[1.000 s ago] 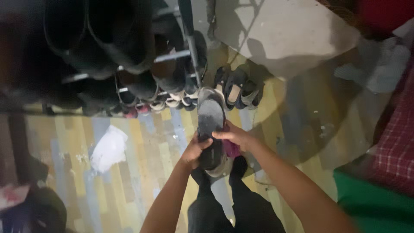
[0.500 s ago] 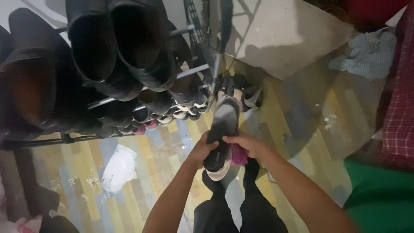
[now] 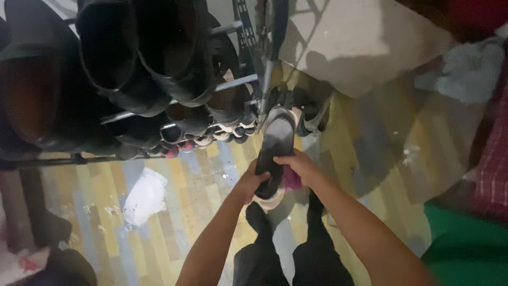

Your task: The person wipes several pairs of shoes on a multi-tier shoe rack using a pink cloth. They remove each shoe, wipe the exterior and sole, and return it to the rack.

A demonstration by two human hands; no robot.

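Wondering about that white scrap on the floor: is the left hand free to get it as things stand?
Probably not: the left hand grips the dark sandal together with the right hand, and the white scrap lies apart on the floor.

Home entryway: loaded shoe rack (image 3: 159,100), plank floor (image 3: 196,196).

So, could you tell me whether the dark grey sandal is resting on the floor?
No, both hands, left hand and right hand, hold the dark grey sandal above the striped floor.
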